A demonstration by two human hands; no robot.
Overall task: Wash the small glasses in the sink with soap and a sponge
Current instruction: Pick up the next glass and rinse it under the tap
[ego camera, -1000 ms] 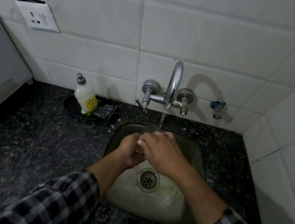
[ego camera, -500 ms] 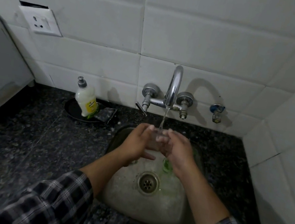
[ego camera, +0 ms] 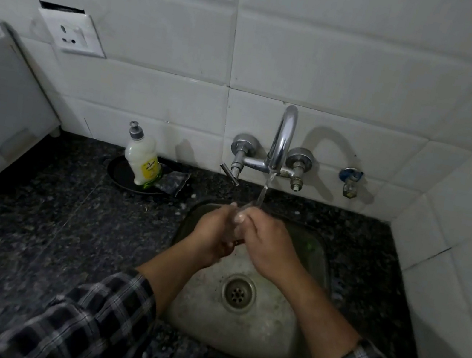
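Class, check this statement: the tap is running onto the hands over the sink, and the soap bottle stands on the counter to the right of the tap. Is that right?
One detail is wrong. In the head view the soap bottle stands to the left of the tap, on a dark dish. The rest holds: water runs onto the left hand and right hand over the sink.

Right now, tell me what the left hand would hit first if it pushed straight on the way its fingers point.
The left hand points up and right, toward the right hand. It would first meet the small glass held between them, then probably the right hand; depth here is unclear.
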